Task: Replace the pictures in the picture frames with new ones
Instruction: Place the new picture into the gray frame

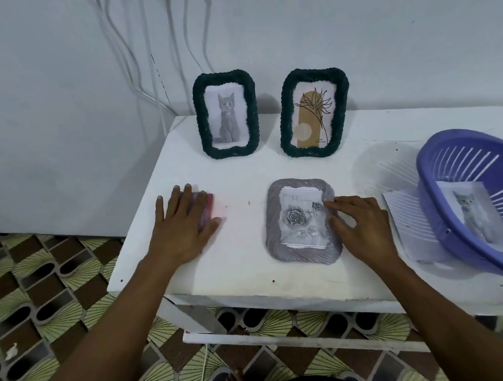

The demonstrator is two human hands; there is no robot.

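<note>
The grey frame (300,255) is lying flat on the table (242,262) in the middle, with a rose picture (300,219) inside. The right hand (362,225) is resting on its right edge, fingers spread and gripping nothing. At the left, the left hand (185,225) is pressing flat on a pink thing (208,209). In the upper middle, a cat frame (226,114) and a flower frame (313,112) are standing. At the right, a cat picture (476,216) is lying in the basket (432,208).

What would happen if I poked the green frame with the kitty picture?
The green kitten frame stands upright, taller than wide, so a poke would probably tip it over. Its woven rim looks soft, so likely not slippery.
</note>
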